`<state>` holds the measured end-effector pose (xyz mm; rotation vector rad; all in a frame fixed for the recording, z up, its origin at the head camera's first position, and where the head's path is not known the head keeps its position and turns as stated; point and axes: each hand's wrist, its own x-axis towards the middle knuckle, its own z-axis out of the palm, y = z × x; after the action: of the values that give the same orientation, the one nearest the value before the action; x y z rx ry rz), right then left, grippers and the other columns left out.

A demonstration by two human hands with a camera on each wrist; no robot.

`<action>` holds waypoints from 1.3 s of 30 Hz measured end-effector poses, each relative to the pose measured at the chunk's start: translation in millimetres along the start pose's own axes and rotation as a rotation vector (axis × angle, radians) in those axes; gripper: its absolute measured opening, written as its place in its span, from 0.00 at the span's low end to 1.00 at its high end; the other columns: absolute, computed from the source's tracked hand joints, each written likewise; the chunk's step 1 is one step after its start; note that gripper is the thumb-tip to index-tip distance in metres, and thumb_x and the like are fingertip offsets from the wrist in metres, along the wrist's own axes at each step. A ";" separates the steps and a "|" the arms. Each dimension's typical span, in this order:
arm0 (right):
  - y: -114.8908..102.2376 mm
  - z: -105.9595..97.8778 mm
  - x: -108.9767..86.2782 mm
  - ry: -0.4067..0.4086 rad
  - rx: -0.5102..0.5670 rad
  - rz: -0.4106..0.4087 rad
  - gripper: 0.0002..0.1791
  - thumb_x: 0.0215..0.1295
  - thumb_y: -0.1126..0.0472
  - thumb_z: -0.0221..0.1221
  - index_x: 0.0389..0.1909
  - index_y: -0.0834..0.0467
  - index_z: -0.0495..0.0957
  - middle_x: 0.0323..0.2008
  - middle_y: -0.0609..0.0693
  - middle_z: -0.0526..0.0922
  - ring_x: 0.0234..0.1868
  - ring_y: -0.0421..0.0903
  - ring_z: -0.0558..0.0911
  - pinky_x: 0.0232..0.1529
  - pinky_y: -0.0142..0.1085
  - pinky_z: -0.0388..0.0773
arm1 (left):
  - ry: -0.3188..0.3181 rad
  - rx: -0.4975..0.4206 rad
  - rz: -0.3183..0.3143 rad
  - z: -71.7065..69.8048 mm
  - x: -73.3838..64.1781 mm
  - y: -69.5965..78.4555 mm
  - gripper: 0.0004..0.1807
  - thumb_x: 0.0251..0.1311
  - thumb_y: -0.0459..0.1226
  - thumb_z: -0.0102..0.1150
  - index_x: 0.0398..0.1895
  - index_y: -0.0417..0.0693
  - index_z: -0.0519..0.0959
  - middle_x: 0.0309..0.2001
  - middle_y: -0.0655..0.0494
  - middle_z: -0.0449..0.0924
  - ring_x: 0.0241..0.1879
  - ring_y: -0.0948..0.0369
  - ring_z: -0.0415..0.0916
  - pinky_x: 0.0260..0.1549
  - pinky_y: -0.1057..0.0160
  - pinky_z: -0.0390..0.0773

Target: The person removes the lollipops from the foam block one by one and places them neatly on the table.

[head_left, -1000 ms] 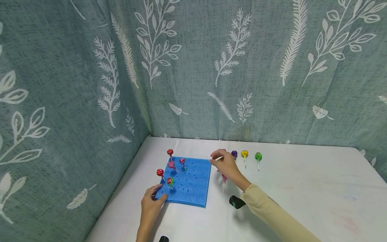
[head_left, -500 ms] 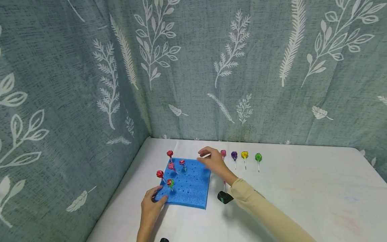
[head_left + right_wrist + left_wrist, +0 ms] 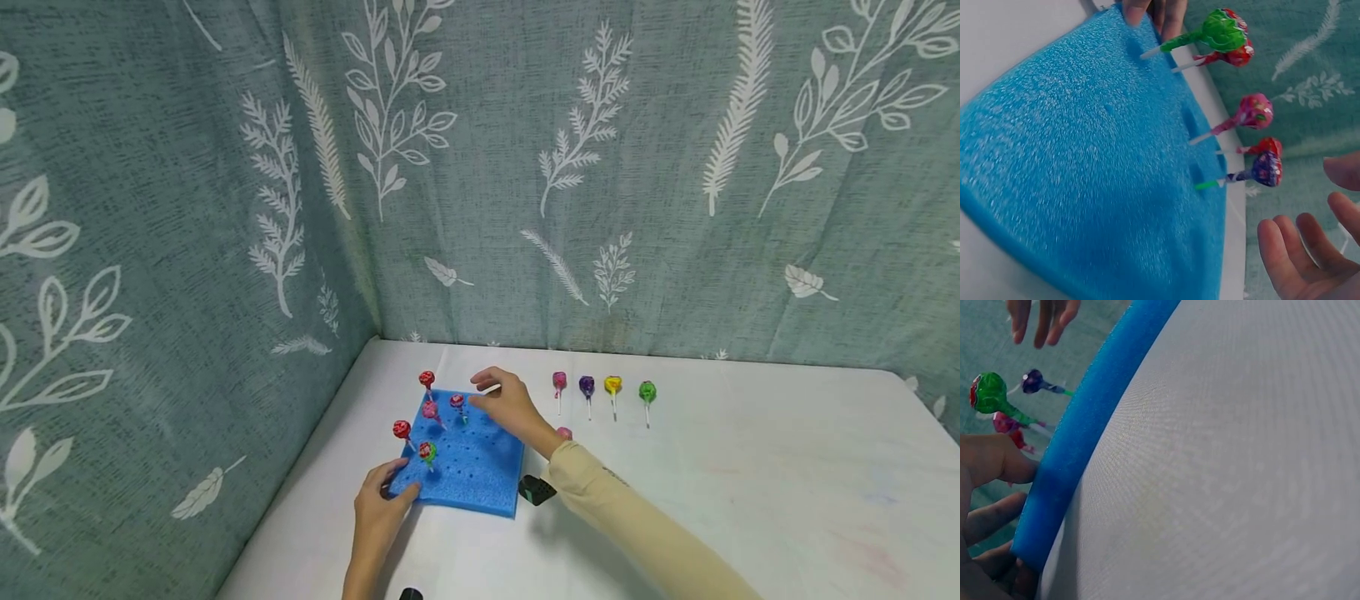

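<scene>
A blue foam board (image 3: 483,479) with rows of small holes lies on the white table. Several wrapped lollipops stand in its left part: a green-and-red one (image 3: 1224,31), a pink one (image 3: 1255,111), a purple one (image 3: 1267,169) on a green stick, and red ones behind them. My left hand (image 3: 378,508) holds the board's near left corner between thumb and fingers. Over the far part of the board, my right hand (image 3: 513,404) hovers with fingers spread and nothing between them. Its fingertips are close to the purple lollipop, apart from it in the right wrist view.
Right of the board, a pink lollipop (image 3: 559,380), a purple, a yellow (image 3: 613,384) and a green lollipop (image 3: 647,390) lie in a row. Another pink one (image 3: 564,433) is mostly hidden by my right arm. A patterned curtain (image 3: 480,208) hangs behind and left of the table.
My right hand has moved left, from beside the board's far right corner to over the board near the purple lollipop. My left hand stays at the corner.
</scene>
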<state>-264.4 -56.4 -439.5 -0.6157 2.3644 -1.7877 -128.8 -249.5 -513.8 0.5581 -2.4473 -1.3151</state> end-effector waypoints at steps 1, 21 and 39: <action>0.3 2.3 1.0 0.002 -0.012 -0.007 0.14 0.60 0.64 0.62 0.47 0.59 0.77 0.45 0.56 0.79 0.39 0.49 0.80 0.39 0.38 0.80 | -0.001 -0.001 -0.002 0.1 -0.1 0.2 0.23 0.52 0.33 0.65 0.53 0.40 0.77 0.56 0.41 0.71 0.55 0.44 0.69 0.55 0.45 0.69; 21.8 38.2 5.7 0.013 -0.062 -0.135 0.14 0.60 0.68 0.61 0.48 0.65 0.77 0.45 0.55 0.80 0.46 0.52 0.80 0.44 0.43 0.79 | -0.002 0.028 -0.012 -0.4 0.2 2.9 0.23 0.51 0.33 0.65 0.53 0.40 0.77 0.54 0.40 0.73 0.54 0.44 0.71 0.54 0.45 0.71; 9.2 21.9 7.4 0.165 0.060 -0.229 0.09 0.57 0.70 0.63 0.39 0.65 0.78 0.38 0.57 0.81 0.38 0.51 0.82 0.37 0.33 0.80 | -0.007 0.022 -0.037 -1.2 0.8 5.6 0.23 0.52 0.33 0.65 0.53 0.40 0.77 0.55 0.40 0.72 0.56 0.43 0.69 0.56 0.45 0.69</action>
<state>-266.2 -76.8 -453.6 -0.7879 2.4174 -2.0713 -130.1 -247.9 -508.4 0.6081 -2.4712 -1.3074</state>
